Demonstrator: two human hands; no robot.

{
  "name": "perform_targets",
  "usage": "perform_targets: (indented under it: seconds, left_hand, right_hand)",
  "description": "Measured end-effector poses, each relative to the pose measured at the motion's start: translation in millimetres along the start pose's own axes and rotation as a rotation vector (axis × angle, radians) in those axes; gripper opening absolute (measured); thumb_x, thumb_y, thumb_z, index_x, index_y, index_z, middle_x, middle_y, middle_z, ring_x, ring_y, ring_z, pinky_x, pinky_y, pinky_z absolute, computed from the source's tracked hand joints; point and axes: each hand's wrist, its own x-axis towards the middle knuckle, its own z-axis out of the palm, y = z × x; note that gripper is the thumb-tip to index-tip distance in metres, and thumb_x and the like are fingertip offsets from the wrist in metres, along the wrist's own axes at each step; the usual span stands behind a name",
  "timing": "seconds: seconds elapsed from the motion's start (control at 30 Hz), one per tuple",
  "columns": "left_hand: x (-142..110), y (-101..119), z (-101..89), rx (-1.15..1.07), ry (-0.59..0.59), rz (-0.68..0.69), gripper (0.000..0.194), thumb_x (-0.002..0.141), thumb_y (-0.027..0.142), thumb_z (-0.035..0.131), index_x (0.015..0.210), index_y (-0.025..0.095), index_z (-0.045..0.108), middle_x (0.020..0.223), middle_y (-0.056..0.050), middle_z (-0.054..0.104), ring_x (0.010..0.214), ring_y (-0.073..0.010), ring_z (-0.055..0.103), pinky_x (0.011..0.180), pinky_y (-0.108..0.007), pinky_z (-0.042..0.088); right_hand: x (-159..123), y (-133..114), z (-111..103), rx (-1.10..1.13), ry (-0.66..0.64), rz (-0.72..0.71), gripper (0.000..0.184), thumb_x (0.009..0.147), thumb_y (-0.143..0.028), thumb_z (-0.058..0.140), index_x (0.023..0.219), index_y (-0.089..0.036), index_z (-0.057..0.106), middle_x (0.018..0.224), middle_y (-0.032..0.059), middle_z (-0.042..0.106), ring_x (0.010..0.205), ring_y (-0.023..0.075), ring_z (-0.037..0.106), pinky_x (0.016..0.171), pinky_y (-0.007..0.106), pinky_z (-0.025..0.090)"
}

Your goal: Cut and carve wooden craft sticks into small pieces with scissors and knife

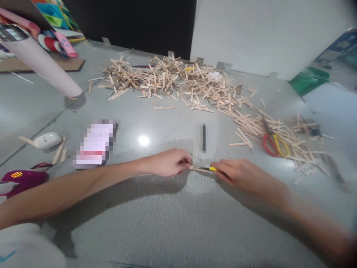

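Note:
My left hand (169,162) is closed, pinching one end of a thin wooden craft stick (193,168) low over the grey table. From the other side my right hand (237,173) grips a yellow utility knife (213,168), its fingers wrapped around the handle. The dark blade points left and lies along the stick; whether it cuts into the wood I cannot tell. Just beyond the hands, a black pen-like rod (204,137) lies on the table.
A wide pile of wooden sticks (164,80) spans the back. Scissors (275,144) with red and yellow handles lie on sticks at right. Left are a blurred-out phone (96,143), a white case (48,140), a purple device (26,180) and a pink tumbler (46,65).

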Motion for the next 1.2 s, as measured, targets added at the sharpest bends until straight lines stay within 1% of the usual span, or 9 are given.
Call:
perform_targets:
  seconds: [0.33,0.43,0.57,0.67,0.77,0.9,1.0,1.07,1.2]
  left_hand:
    - [-1.0,2.5,0.0,0.004,0.005,0.011,0.02,0.102,0.024,0.052,0.083,0.021,0.058,0.063,0.004,0.058,0.052,-0.0135,0.055,0.057,-0.026,0.039]
    - [0.0,-0.2,0.8,0.031,0.036,0.029,0.018,0.102,0.023,0.051,0.086,0.021,0.059,0.061,0.004,0.056,0.053,-0.014,0.054,0.058,-0.026,0.036]
    - [2.0,-4.7,3.4,0.126,0.098,0.105,0.018,0.1,0.026,0.055,0.086,0.019,0.063,0.068,0.002,0.059,0.063,-0.0145,0.051,0.061,-0.027,0.032]
    - [3.0,-6.1,5.3,0.16,0.074,0.121,0.017,0.099,0.025,0.055,0.087,0.019,0.065,0.068,0.002,0.06,0.063,-0.0142,0.05,0.062,-0.027,0.032]
    - [3.8,-5.4,6.1,0.187,0.038,0.143,0.017,0.097,0.022,0.056,0.084,0.018,0.066,0.07,0.002,0.061,0.063,-0.0137,0.05,0.062,-0.027,0.033]
    - [6.2,-4.0,6.9,0.229,0.03,0.183,0.021,0.097,0.017,0.054,0.079,0.019,0.065,0.069,0.002,0.059,0.063,-0.0138,0.049,0.063,-0.027,0.033]
    - [8.2,-4.9,8.6,0.253,0.055,0.201,0.022,0.099,0.018,0.054,0.082,0.018,0.067,0.07,0.001,0.062,0.062,-0.0143,0.051,0.063,-0.028,0.033]
    - [8.8,-6.7,9.8,0.266,0.07,0.218,0.02,0.099,0.017,0.055,0.085,0.018,0.069,0.072,0.0,0.064,0.063,-0.0145,0.052,0.064,-0.028,0.033]
    - [8.1,-10.6,11.8,0.286,0.099,0.256,0.02,0.097,0.015,0.054,0.083,0.019,0.068,0.073,0.001,0.063,0.065,-0.0148,0.052,0.066,-0.028,0.034]
  right_hand:
    - [-0.1,-1.0,0.2,-0.016,0.015,-0.012,0.03,0.118,-0.023,0.046,0.104,-0.019,0.072,0.085,0.0031,0.077,0.064,0.0171,0.067,0.058,0.035,0.032]
    - [-1.2,-4.8,1.2,-0.109,0.021,-0.025,0.028,0.118,-0.023,0.044,0.107,-0.019,0.07,0.083,0.0029,0.074,0.062,0.018,0.065,0.057,0.036,0.03]
    - [-0.9,-14.7,3.1,-0.299,-0.007,-0.024,0.025,0.119,-0.027,0.047,0.105,-0.019,0.067,0.082,0.0044,0.072,0.06,0.0199,0.064,0.056,0.038,0.027]
    - [1.0,-20.7,6.2,-0.415,-0.054,0.015,0.028,0.119,-0.033,0.05,0.101,-0.02,0.067,0.076,0.005,0.072,0.057,0.0217,0.065,0.054,0.039,0.022]
    - [1.5,-19.8,10.5,-0.461,-0.081,0.021,0.029,0.119,-0.036,0.053,0.099,-0.019,0.066,0.073,0.0053,0.074,0.055,0.0221,0.067,0.054,0.04,0.016]
    - [-0.1,-5.3,19.2,-0.469,-0.052,-0.017,0.026,0.118,-0.032,0.055,0.098,-0.018,0.064,0.074,0.0047,0.074,0.052,0.021,0.066,0.055,0.039,0.011]
    - [-0.7,3.9,25.7,-0.421,-0.029,-0.063,0.023,0.117,-0.028,0.055,0.097,-0.019,0.063,0.076,0.0029,0.074,0.052,0.0186,0.064,0.054,0.038,0.012]
    - [-1.2,1.7,27.6,-0.412,-0.02,-0.073,0.025,0.118,-0.025,0.051,0.096,-0.019,0.062,0.075,0.0029,0.074,0.051,0.0177,0.063,0.054,0.038,0.013]
    - [-2.4,-12.5,28.1,-0.527,-0.005,-0.02,0.03,0.117,-0.02,0.043,0.094,-0.019,0.063,0.068,0.0057,0.07,0.048,0.0201,0.061,0.053,0.038,0.013]
